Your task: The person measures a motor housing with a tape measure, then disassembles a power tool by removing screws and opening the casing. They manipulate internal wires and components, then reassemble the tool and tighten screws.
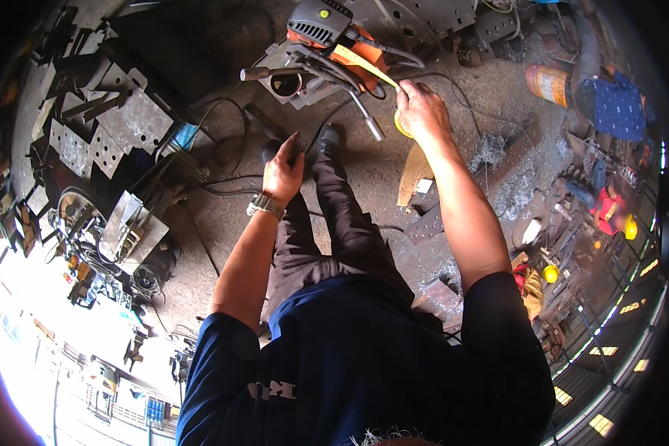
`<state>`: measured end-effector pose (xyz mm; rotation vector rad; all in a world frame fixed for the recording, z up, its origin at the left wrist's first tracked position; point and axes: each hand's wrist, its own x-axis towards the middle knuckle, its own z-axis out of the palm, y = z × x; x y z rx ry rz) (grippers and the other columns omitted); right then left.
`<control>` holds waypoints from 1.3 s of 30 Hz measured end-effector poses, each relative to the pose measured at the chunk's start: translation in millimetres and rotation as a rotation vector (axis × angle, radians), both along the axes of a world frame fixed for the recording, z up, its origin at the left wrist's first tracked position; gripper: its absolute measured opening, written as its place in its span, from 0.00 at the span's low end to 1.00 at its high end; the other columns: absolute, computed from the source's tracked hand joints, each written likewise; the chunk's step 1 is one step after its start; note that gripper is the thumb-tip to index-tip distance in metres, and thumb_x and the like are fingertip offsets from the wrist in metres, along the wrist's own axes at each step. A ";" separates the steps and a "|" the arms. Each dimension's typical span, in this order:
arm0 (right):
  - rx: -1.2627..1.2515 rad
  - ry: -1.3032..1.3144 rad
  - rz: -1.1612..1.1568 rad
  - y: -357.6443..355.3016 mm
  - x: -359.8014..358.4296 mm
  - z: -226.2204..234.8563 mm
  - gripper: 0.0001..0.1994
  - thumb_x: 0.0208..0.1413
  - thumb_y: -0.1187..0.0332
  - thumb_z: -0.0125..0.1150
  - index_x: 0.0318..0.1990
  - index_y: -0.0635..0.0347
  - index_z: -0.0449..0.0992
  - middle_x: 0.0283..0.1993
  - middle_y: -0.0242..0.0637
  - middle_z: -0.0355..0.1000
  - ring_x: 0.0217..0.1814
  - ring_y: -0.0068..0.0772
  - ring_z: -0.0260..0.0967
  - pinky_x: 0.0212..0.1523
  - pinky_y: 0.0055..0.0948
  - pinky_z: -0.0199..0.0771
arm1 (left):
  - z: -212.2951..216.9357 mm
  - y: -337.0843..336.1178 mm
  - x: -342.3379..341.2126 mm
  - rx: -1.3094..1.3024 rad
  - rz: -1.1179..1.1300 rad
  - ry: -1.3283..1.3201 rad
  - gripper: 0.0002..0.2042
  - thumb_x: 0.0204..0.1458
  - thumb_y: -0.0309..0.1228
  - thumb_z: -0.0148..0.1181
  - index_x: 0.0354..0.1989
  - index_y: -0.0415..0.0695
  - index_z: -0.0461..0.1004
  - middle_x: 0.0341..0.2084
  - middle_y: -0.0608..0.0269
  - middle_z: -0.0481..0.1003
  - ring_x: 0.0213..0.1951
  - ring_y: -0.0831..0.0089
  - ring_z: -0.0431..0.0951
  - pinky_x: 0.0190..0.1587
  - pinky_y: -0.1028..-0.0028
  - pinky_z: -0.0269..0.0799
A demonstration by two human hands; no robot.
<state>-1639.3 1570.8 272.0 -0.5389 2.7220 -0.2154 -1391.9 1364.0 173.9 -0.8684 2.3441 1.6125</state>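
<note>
Up and to the right, my right hand (421, 111) is closed on a yellow tape measure (403, 125), mostly covered by the palm. Its yellow blade (365, 65) runs out to the upper left, across an orange and dark grey power machine (316, 28) that looks like a magnetic drill. Spoke handles (365, 117) with metal ends stick out from the machine toward me. Lower and to the left, my left hand (282, 175) hangs above my shoes with a finger stretched out and nothing visible in it; the fingertips are in shadow.
Drilled steel plates (130, 111) are piled at the left. A black cable (230, 189) loops over the floor by my feet. A wooden board (415, 175) and metal shavings (516, 189) lie at the right. Farther right are other people, one in a red top (608, 212).
</note>
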 end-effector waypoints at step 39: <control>-0.114 0.028 0.374 89.3 -189.3 43.6 0.11 0.69 0.65 0.54 0.49 0.59 0.79 0.49 0.49 0.78 0.53 0.58 0.75 0.52 0.48 0.75 | 49.0 19.0 -112.3 -0.008 0.070 0.182 0.22 0.57 0.29 0.62 0.61 0.47 0.74 0.44 0.42 0.81 0.47 0.48 0.83 0.49 0.60 0.79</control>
